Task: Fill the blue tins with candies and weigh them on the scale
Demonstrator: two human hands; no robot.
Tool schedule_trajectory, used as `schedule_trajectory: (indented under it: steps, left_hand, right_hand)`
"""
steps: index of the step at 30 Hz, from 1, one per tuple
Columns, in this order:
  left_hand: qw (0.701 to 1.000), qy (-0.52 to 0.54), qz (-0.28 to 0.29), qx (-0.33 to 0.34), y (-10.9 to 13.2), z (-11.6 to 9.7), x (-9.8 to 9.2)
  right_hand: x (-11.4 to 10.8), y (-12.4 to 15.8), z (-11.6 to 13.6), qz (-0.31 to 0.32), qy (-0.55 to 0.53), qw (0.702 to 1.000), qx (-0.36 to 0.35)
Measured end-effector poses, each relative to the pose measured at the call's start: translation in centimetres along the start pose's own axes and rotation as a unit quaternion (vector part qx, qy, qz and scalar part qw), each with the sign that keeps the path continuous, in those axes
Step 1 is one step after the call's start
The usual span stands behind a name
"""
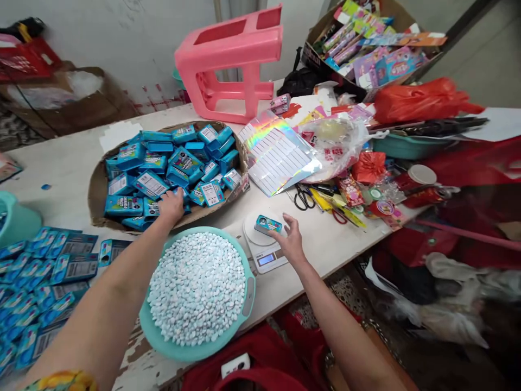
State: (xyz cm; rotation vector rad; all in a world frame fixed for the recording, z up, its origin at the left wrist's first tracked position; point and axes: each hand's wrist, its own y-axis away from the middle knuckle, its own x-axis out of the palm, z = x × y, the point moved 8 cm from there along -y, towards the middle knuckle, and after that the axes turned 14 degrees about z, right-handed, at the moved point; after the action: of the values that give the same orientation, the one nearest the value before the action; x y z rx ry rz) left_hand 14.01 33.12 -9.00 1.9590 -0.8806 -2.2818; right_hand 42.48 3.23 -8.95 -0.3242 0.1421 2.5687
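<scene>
My left hand [171, 206] reaches into a cut-down carton [95, 203] full of small blue candy boxes [150, 184]. Its fingers are bent round one blue box among the others, their tips partly hidden. My right hand [291, 239] is beside a white kitchen scale [260, 255] with a lit display. Thumb and fingers are spread apart, the thumb close to the blue candy box [267, 224] lying on the weighing plate. Between my forearms stands a turquoise basin [152, 320] heaped with small white and pale-blue candies [197, 288].
Rows of blue boxes [49, 271] lie on the left by a turquoise tub [18, 220]. Behind are a pink stool [228, 65] on its side and shiny label sheets [277, 155]. Scissors [304, 197], bags and a carton of colourful packs [374, 54] crowd the right.
</scene>
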Motion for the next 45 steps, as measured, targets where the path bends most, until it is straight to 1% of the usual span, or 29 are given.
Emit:
schedule_trajectory:
  steps: [2, 4, 6, 7, 8, 9, 10, 11, 12, 13, 14, 15, 16, 17, 20, 21, 23, 25, 27, 29, 30, 31, 33, 35, 36, 38, 40, 42, 45]
  left_hand:
    - [0.999, -0.011, -0.029, 0.009, 1.0, 0.1, -1.3]
    - [0.998, -0.012, -0.052, 0.02, 2.8, 0.4, -3.1]
    - [0.994, 0.004, -0.103, 0.028, 6.1, 0.8, -5.5]
    - [0.989, 0.021, -0.138, 0.038, 8.5, 0.8, -6.7]
    - [0.984, 0.045, -0.165, 0.058, 11.1, 0.5, -7.7]
    - [0.978, 0.071, -0.173, 0.093, 13.8, -0.2, -8.3]
    - [0.971, 0.101, -0.154, 0.15, 16.5, -1.5, -8.4]
    - [0.959, 0.13, -0.118, 0.222, 19.2, -3.3, -8.2]
    - [0.939, 0.154, -0.09, 0.293, 22.0, -5.1, -7.9]
    - [0.919, 0.172, -0.062, 0.348, 24.5, -6.8, -7.4]
    - [0.902, 0.186, -0.026, 0.388, 26.5, -8.3, -6.7]
    - [0.889, 0.205, -0.008, 0.409, 28.0, -9.2, -6.0]
    - [0.884, 0.228, -0.004, 0.408, 28.9, -9.6, -5.3]
    - [0.887, 0.255, -0.015, 0.385, 29.1, -9.3, -4.5]
    - [0.911, 0.299, -0.121, 0.255, 28.2, -6.5, -1.6]
    - [0.92, 0.284, -0.147, 0.225, 27.9, -5.9, -0.2]
    - [0.938, 0.216, -0.168, 0.213, 27.4, -6.1, 2.5]
    - [0.951, 0.144, -0.158, 0.222, 26.8, -7.2, 5.0]
    - [0.959, 0.102, -0.149, 0.22, 26.1, -8.0, 6.4]
    - [0.963, 0.088, -0.139, 0.214, 25.5, -8.2, 6.9]
    - [0.964, 0.086, -0.136, 0.211, 25.2, -8.2, 6.9]
    - [0.965, 0.083, -0.134, 0.208, 24.9, -8.2, 6.8]
    - [0.967, 0.075, -0.136, 0.201, 24.4, -7.9, 6.6]
    - [0.969, 0.063, -0.14, 0.195, 23.8, -7.7, 6.6]
    - [0.969, 0.059, -0.142, 0.191, 23.5, -7.6, 6.6]
    - [0.97, 0.061, -0.148, 0.183, 23.0, -7.3, 6.9]
    - [0.969, 0.082, -0.155, 0.175, 22.5, -7.0, 7.2]
    - [0.967, 0.112, -0.158, 0.167, 22.0, -6.6, 7.4]
    - [0.964, 0.157, -0.16, 0.144, 21.5, -5.9, 7.6]
  right_hand:
    - [-2.3, 1.4, 0.9, -0.047, 0.018, 0.999, 0.005]
    - [-4.2, 3.4, 2.4, -0.085, 0.035, 0.996, 0.0]
    - [-4.8, 5.5, 4.9, -0.096, 0.065, 0.993, -0.023]
    - [-4.4, 6.5, 6.6, -0.087, 0.087, 0.992, -0.042]
    - [-3.4, 7.5, 8.5, -0.067, 0.111, 0.989, -0.067]
    - [-1.9, 8.3, 10.7, -0.038, 0.134, 0.985, -0.105]
    - [0.0, 9.2, 12.9, 0.001, 0.155, 0.977, -0.149]
    - [2.2, 10.1, 15.0, 0.048, 0.179, 0.964, -0.192]
    - [4.5, 10.9, 16.7, 0.102, 0.207, 0.946, -0.226]
    - [6.6, 11.6, 17.8, 0.155, 0.235, 0.929, -0.24]
    - [8.4, 12.1, 18.2, 0.209, 0.254, 0.915, -0.236]
    - [9.6, 12.4, 18.1, 0.254, 0.262, 0.906, -0.216]
    - [10.1, 12.5, 17.6, 0.286, 0.258, 0.905, -0.182]
    - [9.9, 12.4, 16.8, 0.304, 0.242, 0.911, -0.138]
    - [7.2, 11.9, 13.1, 0.288, 0.139, 0.948, 0.012]
    - [6.3, 11.8, 11.8, 0.277, 0.093, 0.955, 0.056]
    - [5.1, 11.8, 9.6, 0.263, 0.0, 0.958, 0.118]
    - [4.8, 11.9, 8.0, 0.247, -0.077, 0.954, 0.148]
    - [4.9, 12.1, 7.0, 0.23, -0.131, 0.951, 0.156]
    - [4.5, 12.3, 6.3, 0.204, -0.179, 0.95, 0.153]
    - [3.9, 12.4, 5.8, 0.183, -0.203, 0.95, 0.152]
    - [2.8, 12.4, 5.2, 0.156, -0.225, 0.95, 0.152]
    - [-0.2, 12.5, 3.6, 0.096, -0.247, 0.951, 0.161]
    - [-3.9, 12.6, 1.4, 0.051, -0.22, 0.957, 0.182]
    - [-5.7, 12.6, 0.2, 0.041, -0.188, 0.961, 0.198]
    - [-8.7, 12.5, -2.6, 0.042, -0.105, 0.966, 0.234]
    - [-11.4, 12.3, -5.1, 0.017, 0.012, 0.966, 0.258]
    - [-13.0, 11.7, -7.1, 0.002, 0.113, 0.955, 0.274]
    - [-13.6, 10.8, -8.7, -0.023, 0.188, 0.943, 0.275]
